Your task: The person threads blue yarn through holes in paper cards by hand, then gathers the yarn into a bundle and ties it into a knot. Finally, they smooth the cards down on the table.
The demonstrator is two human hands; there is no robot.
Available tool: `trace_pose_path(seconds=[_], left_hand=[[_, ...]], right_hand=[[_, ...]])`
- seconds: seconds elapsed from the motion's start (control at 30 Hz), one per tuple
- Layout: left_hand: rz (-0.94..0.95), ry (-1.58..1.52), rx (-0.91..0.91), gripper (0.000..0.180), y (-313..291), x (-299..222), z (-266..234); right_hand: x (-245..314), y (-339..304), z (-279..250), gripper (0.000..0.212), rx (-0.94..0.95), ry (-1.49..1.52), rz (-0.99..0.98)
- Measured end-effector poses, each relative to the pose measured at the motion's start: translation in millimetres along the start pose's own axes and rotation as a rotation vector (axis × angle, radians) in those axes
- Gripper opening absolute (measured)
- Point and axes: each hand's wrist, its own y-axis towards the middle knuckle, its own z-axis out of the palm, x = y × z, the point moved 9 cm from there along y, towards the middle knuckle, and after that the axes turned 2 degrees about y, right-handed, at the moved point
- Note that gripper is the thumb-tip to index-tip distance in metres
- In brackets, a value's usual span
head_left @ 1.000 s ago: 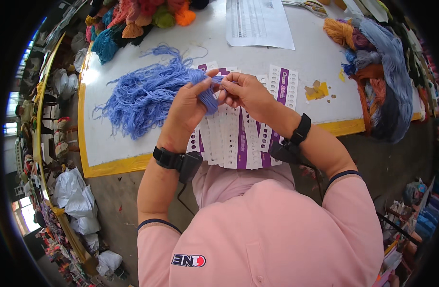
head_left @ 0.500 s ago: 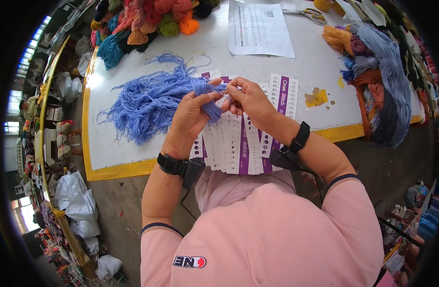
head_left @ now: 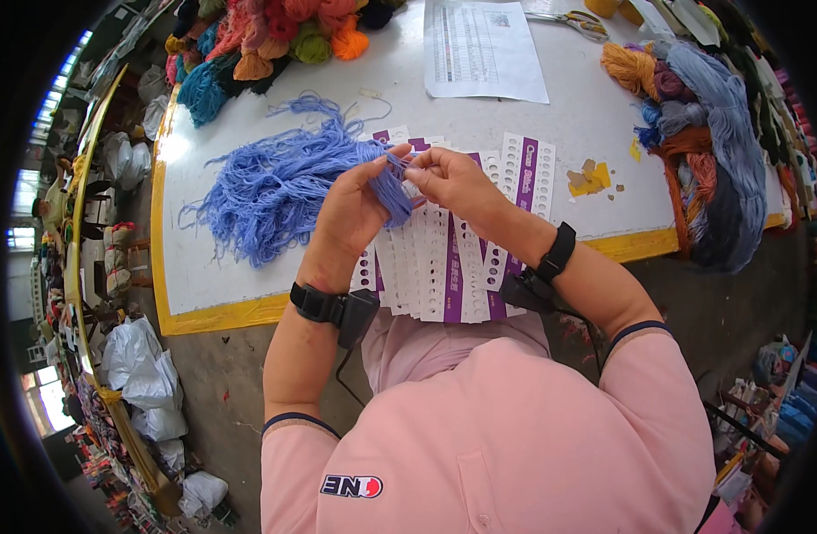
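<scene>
A big loose bundle of periwinkle-blue yarn lies spread on the white table, its right end gathered up into my left hand. The left fingers curl around those strands, the thumb resting along the top. My right hand is pinched at the right edge of the gathered end, on blue strands between thumb and forefinger; the exact tips are small to make out. Beneath both hands fan several white cards with purple strips and rows of punched holes, reaching over the table's near edge.
A printed sheet lies at the back, with scissors to its right. Multicoloured yarn skeins heap at the back left, more hanks on the right. Yellow and brown scraps lie nearby. Yellow tape borders the table.
My right hand has shifted slightly, its fingers closing in on the strands beside the left hand. The left hand has turned a little; the yarn pile stays put.
</scene>
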Motion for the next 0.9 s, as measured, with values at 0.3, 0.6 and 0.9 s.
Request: trace_pose_path(seconds=[0.3,0.6,0.9], left_hand=[[0.043,0.124,0.051,0.047,-0.8,-7.8,-2.4],[0.042,0.035,0.048,0.047,-6.0,-6.6,-2.2],[0.119,0.215,-0.068,0.061,-7.7,-20.5,-2.4]], right_hand=[[2.1,6.2,5.9,0.016,0.038,-0.139,-0.095],[6.1,-2.3,8.6,0.009,0.065,-0.139,-0.109],[7.9,-5.4,4.7,0.01,-0.014,0.065,0.042]])
